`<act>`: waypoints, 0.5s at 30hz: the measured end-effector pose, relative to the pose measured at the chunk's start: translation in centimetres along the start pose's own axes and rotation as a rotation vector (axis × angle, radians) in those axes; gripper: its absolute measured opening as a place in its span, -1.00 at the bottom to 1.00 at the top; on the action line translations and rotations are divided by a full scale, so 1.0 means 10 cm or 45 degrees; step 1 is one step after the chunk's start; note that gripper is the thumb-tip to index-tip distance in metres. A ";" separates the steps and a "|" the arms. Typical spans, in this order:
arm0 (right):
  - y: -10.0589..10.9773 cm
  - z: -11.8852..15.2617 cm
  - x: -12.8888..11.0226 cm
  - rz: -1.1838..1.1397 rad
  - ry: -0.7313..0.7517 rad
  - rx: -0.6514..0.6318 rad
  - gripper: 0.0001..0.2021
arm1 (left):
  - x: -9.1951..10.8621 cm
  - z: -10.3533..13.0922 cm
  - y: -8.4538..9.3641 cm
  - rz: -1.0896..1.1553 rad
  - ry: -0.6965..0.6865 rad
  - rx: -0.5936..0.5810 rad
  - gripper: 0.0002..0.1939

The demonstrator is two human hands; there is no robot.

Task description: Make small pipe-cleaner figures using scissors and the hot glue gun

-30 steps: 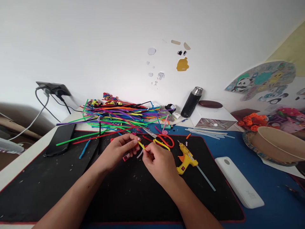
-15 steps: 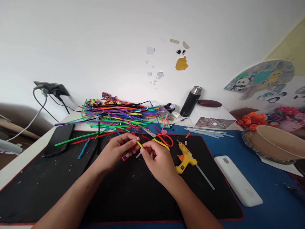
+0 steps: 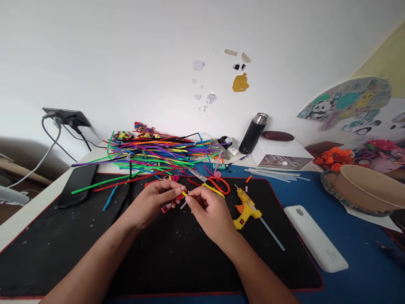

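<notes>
A short yellow pipe cleaner point(image 3: 184, 194) spans the small gap between my hands above the black mat point(image 3: 152, 261). My left hand point(image 3: 160, 199) pinches one end, and my right hand point(image 3: 207, 207) grips the other between thumb and forefinger. Something small and red shows partly behind the left fingers, too covered to make out. Just beyond the hands lie scissors point(image 3: 218, 185) with orange-red and yellow handles. To the right rests a yellow glue gun point(image 3: 247, 209) with a clear glue stick in its back.
A heap of coloured pipe cleaners point(image 3: 158, 152) lies along the wall. Behind stand a black thermos point(image 3: 253, 134) and a white box point(image 3: 284, 154). Loose glue sticks point(image 3: 275, 174), a white case point(image 3: 316, 238), a bowl point(image 3: 370, 185) and a black phone point(image 3: 77, 183) lie around the mat.
Less of the yellow pipe cleaner shows between my fingers, which have drawn slightly closer together. Both hands otherwise stay in place, and the camera view has shifted a little.
</notes>
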State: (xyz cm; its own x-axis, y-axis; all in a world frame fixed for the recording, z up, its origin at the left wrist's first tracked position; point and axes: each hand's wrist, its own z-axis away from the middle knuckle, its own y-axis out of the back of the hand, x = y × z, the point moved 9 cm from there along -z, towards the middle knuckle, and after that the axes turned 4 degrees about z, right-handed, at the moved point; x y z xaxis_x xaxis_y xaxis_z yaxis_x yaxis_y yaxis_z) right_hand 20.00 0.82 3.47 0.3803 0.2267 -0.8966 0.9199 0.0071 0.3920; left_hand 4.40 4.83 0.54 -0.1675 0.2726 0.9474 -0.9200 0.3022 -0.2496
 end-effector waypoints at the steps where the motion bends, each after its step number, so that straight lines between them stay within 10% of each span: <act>1: 0.00 0.00 0.00 -0.003 0.001 -0.002 -0.84 | 0.00 0.00 0.00 0.017 0.007 -0.002 -0.62; 15: -0.03 -0.01 0.06 -0.040 -0.062 -0.065 -0.78 | 0.00 0.00 0.00 -0.027 -0.030 -0.003 -0.60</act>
State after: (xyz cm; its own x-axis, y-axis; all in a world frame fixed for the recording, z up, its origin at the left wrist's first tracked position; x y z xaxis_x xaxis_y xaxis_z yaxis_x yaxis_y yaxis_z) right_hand 19.94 1.05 2.78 0.3568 0.1778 -0.9171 0.9259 0.0631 0.3725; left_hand 4.35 4.80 0.51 -0.1566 0.2443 0.9570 -0.9225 0.3100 -0.2301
